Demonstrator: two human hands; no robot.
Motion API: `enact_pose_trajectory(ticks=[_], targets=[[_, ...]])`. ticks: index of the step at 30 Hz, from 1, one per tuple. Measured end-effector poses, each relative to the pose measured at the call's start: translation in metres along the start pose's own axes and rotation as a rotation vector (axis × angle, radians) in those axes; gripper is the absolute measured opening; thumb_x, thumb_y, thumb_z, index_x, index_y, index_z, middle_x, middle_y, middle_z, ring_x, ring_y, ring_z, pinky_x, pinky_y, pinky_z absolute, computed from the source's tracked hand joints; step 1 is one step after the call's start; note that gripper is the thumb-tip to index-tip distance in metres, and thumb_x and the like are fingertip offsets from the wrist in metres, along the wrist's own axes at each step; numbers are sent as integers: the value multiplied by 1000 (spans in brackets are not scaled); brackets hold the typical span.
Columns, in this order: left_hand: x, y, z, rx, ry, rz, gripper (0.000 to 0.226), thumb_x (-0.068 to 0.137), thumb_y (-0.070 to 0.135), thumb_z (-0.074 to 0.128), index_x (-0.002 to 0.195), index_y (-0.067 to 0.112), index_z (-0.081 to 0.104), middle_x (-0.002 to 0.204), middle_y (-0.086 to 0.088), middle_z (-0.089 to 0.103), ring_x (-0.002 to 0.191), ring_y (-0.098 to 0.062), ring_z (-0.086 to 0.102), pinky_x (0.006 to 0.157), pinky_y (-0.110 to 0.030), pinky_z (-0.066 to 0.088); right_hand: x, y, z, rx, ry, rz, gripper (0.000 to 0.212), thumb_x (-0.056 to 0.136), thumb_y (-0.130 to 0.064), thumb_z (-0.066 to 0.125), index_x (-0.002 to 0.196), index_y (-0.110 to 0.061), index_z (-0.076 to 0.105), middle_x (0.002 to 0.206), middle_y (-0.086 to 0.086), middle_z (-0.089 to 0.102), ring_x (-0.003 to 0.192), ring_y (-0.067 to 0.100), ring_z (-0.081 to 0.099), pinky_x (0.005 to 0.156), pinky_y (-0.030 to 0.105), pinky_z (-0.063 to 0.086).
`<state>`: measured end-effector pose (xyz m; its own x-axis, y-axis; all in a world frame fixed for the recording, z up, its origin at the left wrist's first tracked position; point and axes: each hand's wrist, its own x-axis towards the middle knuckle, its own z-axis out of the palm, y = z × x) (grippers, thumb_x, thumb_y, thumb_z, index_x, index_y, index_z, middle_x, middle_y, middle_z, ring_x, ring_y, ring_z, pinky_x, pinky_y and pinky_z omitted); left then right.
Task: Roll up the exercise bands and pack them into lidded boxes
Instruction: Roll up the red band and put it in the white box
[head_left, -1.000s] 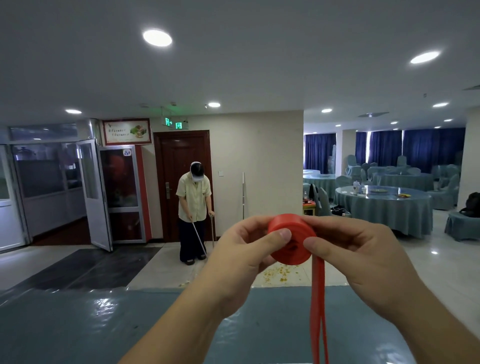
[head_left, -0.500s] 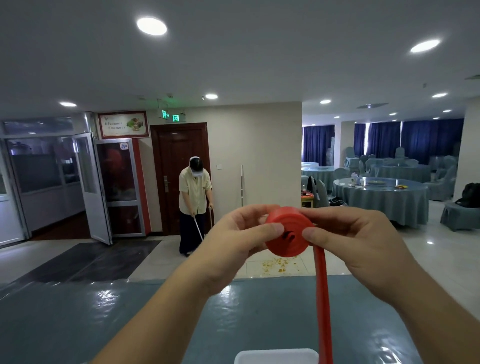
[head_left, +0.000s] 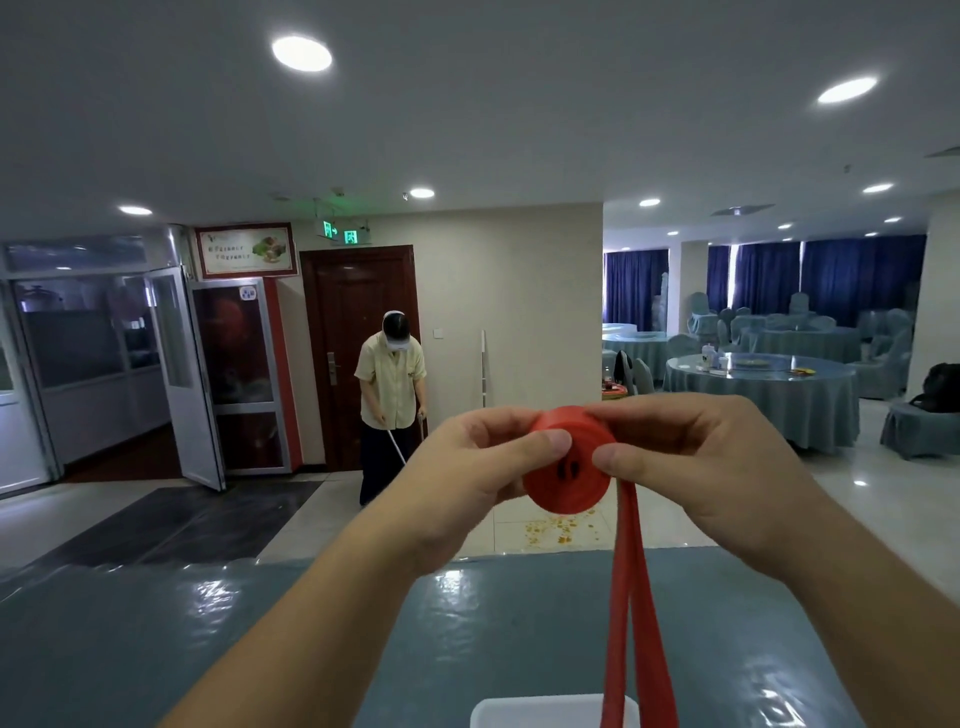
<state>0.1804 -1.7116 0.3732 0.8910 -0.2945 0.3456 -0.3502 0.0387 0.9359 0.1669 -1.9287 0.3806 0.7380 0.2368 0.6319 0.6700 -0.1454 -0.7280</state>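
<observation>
Band (head_left: 567, 462) roll is being pinched by both hands, left (head_left: 475, 483) at 9 o'clock, right (head_left: 711, 467) at 3; keeping the hanging tail (head_left: 631, 613) taut should wind it tight.

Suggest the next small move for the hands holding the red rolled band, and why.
Probably another turn of the roll: the left hand and right hand pinch the red rolled exercise band, but its loose flat tail hangs down past the white plastic box at the frame's bottom edge, not yet wound.
</observation>
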Motion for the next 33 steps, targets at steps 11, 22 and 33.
enact_pose_trajectory(ticks=[11,22,33], targets=[[-1,-2,6,17,39,26,42,80,25,80,120,13,74,112,-12,78,106,-25,75,92,-33,59,-1,-2,-1,14,41,-10,37,69,-24,78,106,-29,79,97,-13,82,95,5,77,80,11,57],[7,2,10,-4,40,41,45,80,20,88,121,13,72,115,-12,77,111,-29,74,97,-37,58,2,-6,-4,54,57,-4,35,71,-22,76,105,-27,79,97,-10,82,95,7,78,78,12,57],[8,1,12,39,70,86,47,81,25,84,125,16,71,114,-8,77,108,-22,74,91,-31,59,4,-6,-7,35,39,-17,36,71,-24,78,106,-29,79,98,-10,82,96,8,78,81,14,58]])
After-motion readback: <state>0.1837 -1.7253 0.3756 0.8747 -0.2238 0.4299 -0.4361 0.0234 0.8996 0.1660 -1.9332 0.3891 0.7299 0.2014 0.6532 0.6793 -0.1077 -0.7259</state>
